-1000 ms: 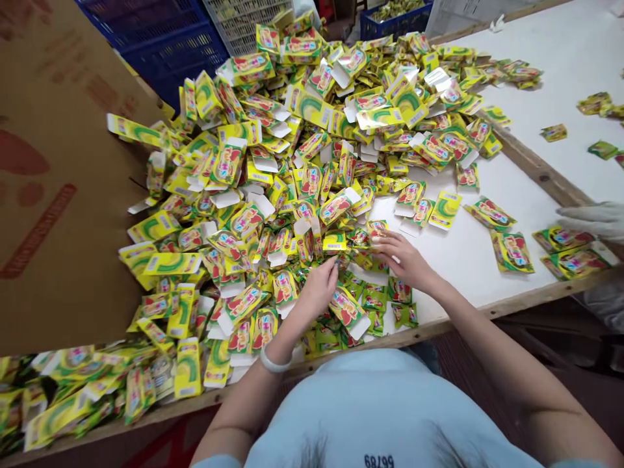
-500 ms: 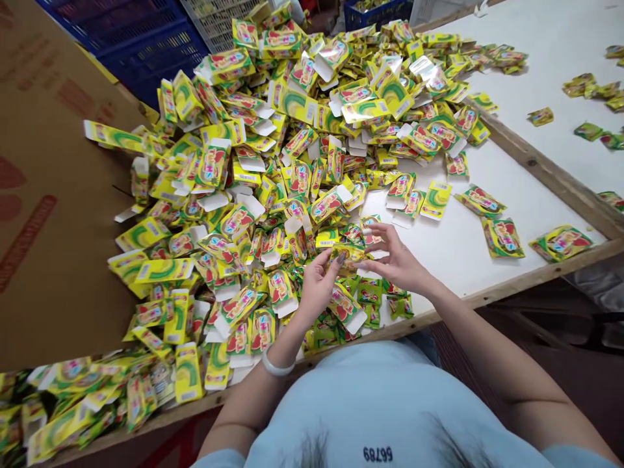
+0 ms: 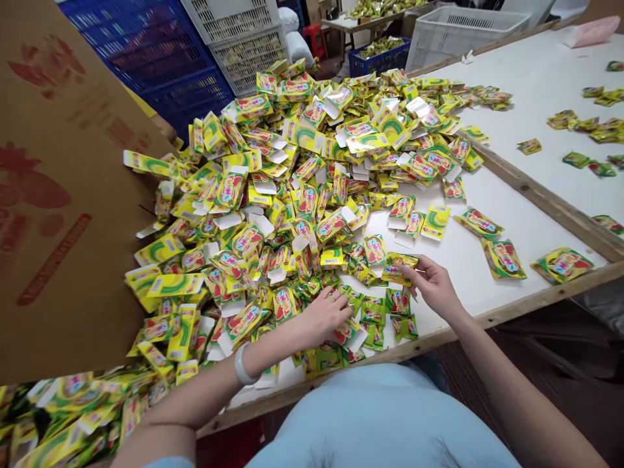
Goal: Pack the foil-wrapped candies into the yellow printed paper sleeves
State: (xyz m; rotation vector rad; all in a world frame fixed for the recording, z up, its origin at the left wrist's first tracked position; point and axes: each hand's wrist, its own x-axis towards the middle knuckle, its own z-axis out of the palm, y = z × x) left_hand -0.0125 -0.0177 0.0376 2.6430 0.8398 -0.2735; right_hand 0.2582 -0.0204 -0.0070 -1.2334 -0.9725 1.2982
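A small yellow candy packet (image 3: pixel 400 268) is pinched between the thumb and fingers of my right hand (image 3: pixel 435 289), just above the white tabletop. My left hand (image 3: pixel 327 316) is lower and to the left, back upward, with its fingers curled down over the packets; its fingertips and whatever they grip are hidden. Beneath it lies a printed candy box (image 3: pixel 351 333) with a white open flap. Small green candy packets (image 3: pixel 373 310) are spread between my hands. A large heap of yellow-and-green candy boxes (image 3: pixel 307 198) rises beyond and left of them.
A tall brown carton (image 3: pixel 82 214) stands at the left. Wooden strips (image 3: pixel 550 195) edge and divide the white table (image 3: pixel 517 224). Blue crates (image 3: pixel 160 71) and white crates (image 3: pixel 248 58) are stacked behind the heap. Loose packets (image 3: pixel 578 120) lie at the far right.
My hands have parted. The right one has carried the yellow packet slightly right, while the left has let go of it and dropped onto the packets below. The view has tilted up.
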